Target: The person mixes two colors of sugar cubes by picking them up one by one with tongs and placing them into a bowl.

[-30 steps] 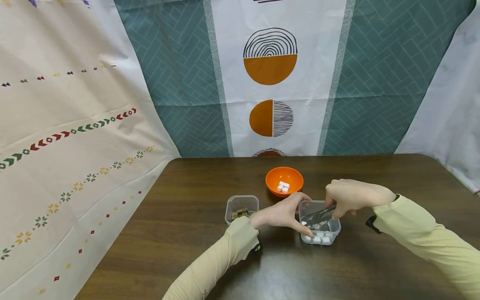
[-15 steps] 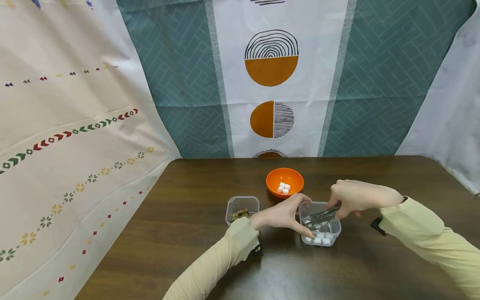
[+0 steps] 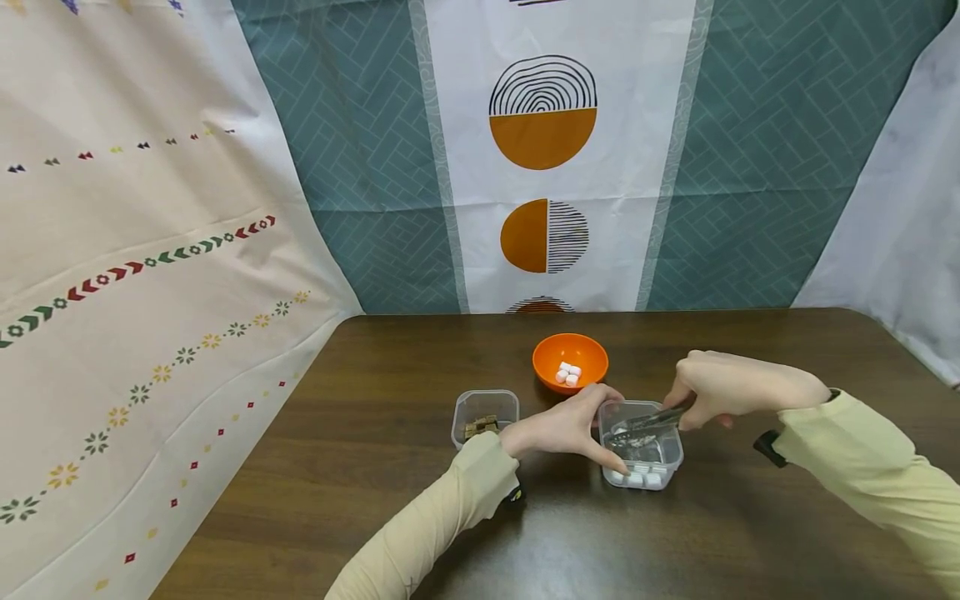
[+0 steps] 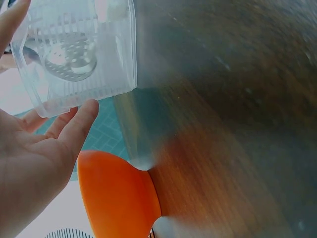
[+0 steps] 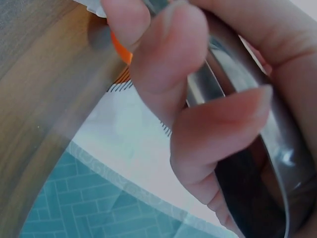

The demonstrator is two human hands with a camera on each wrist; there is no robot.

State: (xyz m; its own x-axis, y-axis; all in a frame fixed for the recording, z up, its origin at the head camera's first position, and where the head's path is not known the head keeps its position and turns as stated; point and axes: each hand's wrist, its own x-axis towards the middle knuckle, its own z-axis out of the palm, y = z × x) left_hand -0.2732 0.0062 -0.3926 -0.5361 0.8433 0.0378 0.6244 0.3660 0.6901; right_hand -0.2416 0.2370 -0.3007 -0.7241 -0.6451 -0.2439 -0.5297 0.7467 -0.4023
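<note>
Tongs (image 3: 649, 426) of shiny metal slant down into a clear container (image 3: 672, 454) right of centre in the lower half of the head view. The right hand (image 3: 716, 385), entering from the right edge, grips them; the right wrist view shows its fingers curled round the metal on the right side of the frame. The perforated end lies inside the container, seen through the wall at upper left of the left wrist view; whether it pinches anything cannot be told. White pieces (image 3: 645, 478) show low in the container, along its near wall.

The left hand (image 3: 566, 425), reaching up from the bottom of the head view, grasps the container's left side between thumb and fingers, the thumb at the near corner and the fingers at the far one.

Just above that hand in the frame stands an orange bowl (image 3: 570, 347) with a few small white lumps (image 3: 568, 375) in it. Left of the hand, a second clear container (image 3: 467, 406) holds brown pieces (image 3: 480, 427), partly hidden by the left sleeve (image 3: 427, 525). All these vessels stand on a dark wooden table (image 3: 300, 500), with patterned cloth (image 3: 375, 167) hanging across the upper part of the frame.
</note>
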